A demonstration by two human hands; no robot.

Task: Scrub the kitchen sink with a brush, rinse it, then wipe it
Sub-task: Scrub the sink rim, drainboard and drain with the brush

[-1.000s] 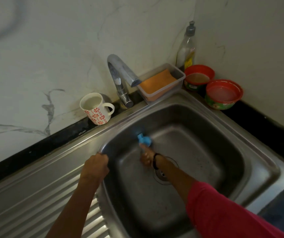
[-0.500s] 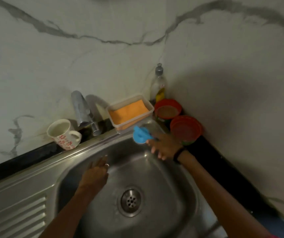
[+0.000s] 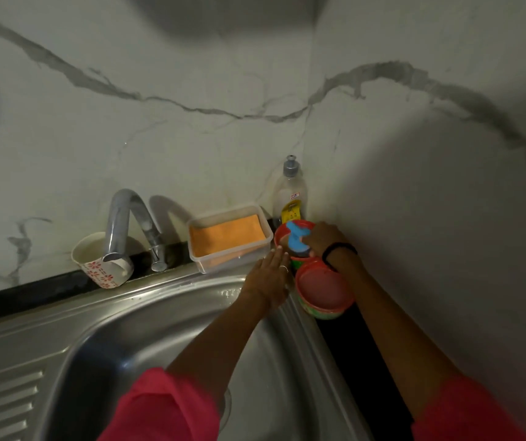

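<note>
Right hand (image 3: 322, 238) grips the blue brush (image 3: 296, 238) over the red bowl (image 3: 279, 235), right of centre. Left hand (image 3: 269, 276) lies flat, fingers straight, on the sink (image 3: 159, 300) rim.

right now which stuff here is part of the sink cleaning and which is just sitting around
Part of the job:
- blue brush, held by the right hand over the far red bowl
- left hand, flat on the sink rim
- tap
- orange cloth in its clear tub, likely for wiping

Lying about:
- flowered mug
- soap bottle
- near red bowl
</note>
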